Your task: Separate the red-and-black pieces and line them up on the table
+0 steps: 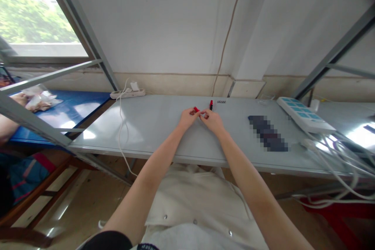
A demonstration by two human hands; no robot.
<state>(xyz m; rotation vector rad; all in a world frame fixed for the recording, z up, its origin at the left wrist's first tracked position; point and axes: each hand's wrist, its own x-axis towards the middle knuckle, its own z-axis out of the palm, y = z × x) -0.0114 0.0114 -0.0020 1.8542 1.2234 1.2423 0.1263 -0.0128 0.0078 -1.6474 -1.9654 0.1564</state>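
Observation:
Over the middle of the grey table, my left hand (187, 118) is closed on a small red piece (196, 109), which shows between the fingers. My right hand (213, 121) meets it there, its fingertips pinched and almost touching those of the left. Something small and dark shows at the right fingers, too small to name. Just beyond the right hand stands a small red and black object (211, 104), apart from the fingers. To its right, near the wall, lies a short row of small dark pieces (221, 102).
A dark, pixelated slab (268, 133) lies on the table (152, 125) at right. Beyond it sits a large white power strip (304, 115) with tangled cables (342, 160). A smaller power strip (129, 93) and cord are at back left. Another person's arm (8, 119) rests at the blue table.

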